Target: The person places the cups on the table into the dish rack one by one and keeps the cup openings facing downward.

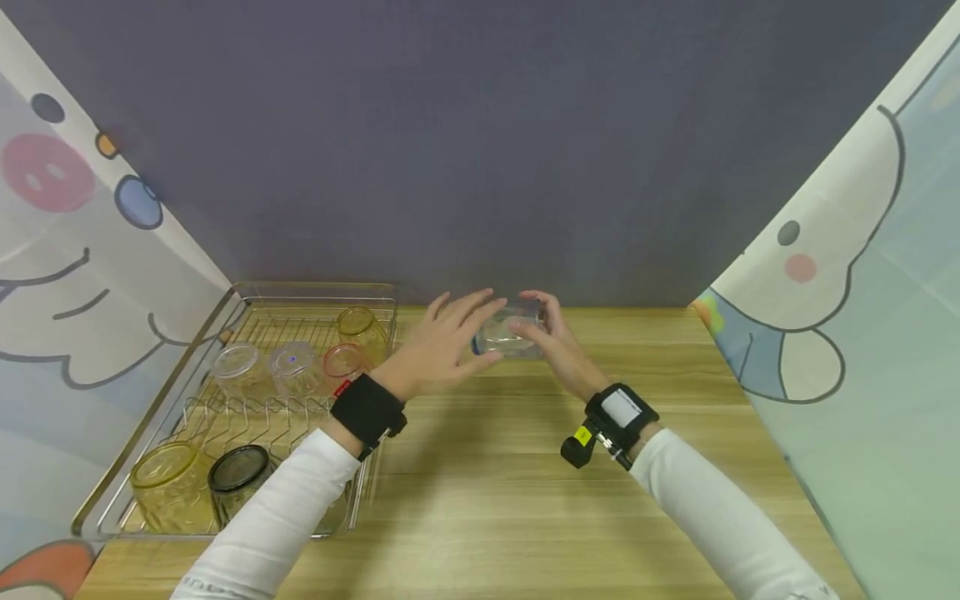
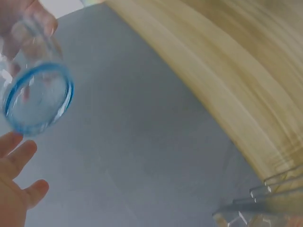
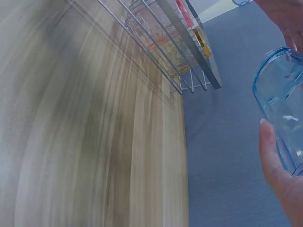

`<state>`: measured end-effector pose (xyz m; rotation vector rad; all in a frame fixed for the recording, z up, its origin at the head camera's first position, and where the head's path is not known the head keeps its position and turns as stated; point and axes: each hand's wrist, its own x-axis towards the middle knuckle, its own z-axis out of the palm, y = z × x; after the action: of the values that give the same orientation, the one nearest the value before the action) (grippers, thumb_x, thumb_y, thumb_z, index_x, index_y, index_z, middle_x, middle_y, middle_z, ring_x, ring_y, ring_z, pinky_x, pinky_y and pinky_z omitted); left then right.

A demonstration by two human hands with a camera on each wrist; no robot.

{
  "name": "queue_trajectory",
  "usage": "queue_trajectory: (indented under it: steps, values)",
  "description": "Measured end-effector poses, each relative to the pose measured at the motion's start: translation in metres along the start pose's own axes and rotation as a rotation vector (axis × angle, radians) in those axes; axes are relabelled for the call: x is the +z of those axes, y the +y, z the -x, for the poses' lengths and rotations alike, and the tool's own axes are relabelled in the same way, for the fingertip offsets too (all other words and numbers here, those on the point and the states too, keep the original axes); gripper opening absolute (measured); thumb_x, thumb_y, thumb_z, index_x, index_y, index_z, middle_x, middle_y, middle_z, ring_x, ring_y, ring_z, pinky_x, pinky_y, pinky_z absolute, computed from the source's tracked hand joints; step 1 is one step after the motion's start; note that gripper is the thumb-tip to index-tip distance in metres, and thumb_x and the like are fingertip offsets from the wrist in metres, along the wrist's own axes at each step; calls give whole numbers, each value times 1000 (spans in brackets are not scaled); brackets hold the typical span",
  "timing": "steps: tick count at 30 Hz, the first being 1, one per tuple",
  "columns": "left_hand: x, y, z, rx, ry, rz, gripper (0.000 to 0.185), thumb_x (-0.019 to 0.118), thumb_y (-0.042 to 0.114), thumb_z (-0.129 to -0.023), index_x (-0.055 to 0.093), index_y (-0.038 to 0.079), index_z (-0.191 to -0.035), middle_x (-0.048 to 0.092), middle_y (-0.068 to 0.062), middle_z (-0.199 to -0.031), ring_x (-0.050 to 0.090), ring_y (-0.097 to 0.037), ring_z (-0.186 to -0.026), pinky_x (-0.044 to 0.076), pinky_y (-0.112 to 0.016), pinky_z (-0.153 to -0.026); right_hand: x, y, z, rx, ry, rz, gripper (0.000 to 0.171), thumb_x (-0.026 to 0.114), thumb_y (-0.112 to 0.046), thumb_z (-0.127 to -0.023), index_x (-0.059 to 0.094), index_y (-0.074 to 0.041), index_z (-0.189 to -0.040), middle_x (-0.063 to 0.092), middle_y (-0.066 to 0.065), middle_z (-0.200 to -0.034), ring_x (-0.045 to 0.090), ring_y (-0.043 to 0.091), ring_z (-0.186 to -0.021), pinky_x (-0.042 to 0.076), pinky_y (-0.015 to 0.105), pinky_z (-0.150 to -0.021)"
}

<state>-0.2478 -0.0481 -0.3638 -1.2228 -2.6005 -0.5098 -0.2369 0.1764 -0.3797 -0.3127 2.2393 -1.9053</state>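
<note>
A clear glass with a blue tint (image 1: pixel 510 333) is held on its side above the back of the wooden table (image 1: pixel 525 500). My right hand (image 1: pixel 555 346) grips it, thumb on one side and fingers on the other. In the right wrist view the glass (image 3: pixel 284 104) fills the right edge, with my thumb (image 3: pixel 277 170) against it. My left hand (image 1: pixel 450 333) is beside the glass with its fingers straight. In the left wrist view the glass's blue rim (image 2: pixel 38 99) faces the camera, and my left fingers (image 2: pixel 14 189) lie just below it, apart from it.
A wire dish rack (image 1: pixel 315 287) stands at the left on the table. It holds several upturned glasses: a yellow one (image 1: pixel 362 329), clear ones (image 1: pixel 236 367), a red-rimmed one (image 1: pixel 345 360), a dark one (image 1: pixel 238 475). A grey wall stands behind, and printed curtains hang on both sides.
</note>
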Motion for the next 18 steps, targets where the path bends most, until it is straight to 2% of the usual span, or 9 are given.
queue_trajectory:
  steps: [2,5,9,12,15,18]
  values:
    - [7,3,-2,17,8,-10,90,6,76,-93,29,15,-155,29,-15,-161,35,-32,-146,21,-64,-119,0,2,1,-5,-18,-39,62,52,-37,-98,20,-22,-150,32,13,-145,43,34,-132,31,60,-114]
    - [15,7,-3,45,29,-22,88,7,73,-95,27,14,-156,28,-17,-161,33,-34,-146,26,-62,-118,1,3,1,-19,-28,-103,62,51,-33,-99,18,-19,-150,32,13,-146,41,38,-134,36,58,-111]
    - [29,8,-6,111,115,-60,83,9,66,-99,27,7,-154,32,-24,-156,34,-41,-144,33,-59,-116,0,6,1,-32,-17,-168,62,50,-28,-99,17,-15,-151,31,14,-146,37,42,-135,36,52,-110]
    - [39,7,-8,148,169,-72,79,10,61,-101,27,3,-151,34,-28,-152,35,-44,-142,33,-57,-117,-2,8,3,-18,-7,-177,62,51,-28,-98,19,-17,-150,31,13,-146,38,40,-135,34,52,-112]
    - [47,8,-7,134,170,-35,77,10,60,-102,25,2,-151,32,-27,-152,33,-43,-142,32,-56,-118,-3,9,4,5,2,-166,61,52,-30,-98,21,-20,-150,33,12,-144,41,35,-132,40,48,-107]
    - [50,11,-7,71,135,93,73,10,57,-103,25,5,-153,28,-23,-154,29,-40,-144,30,-56,-118,-2,10,6,22,14,-180,60,52,-29,-97,22,-20,-149,35,12,-143,43,33,-131,46,40,-101]
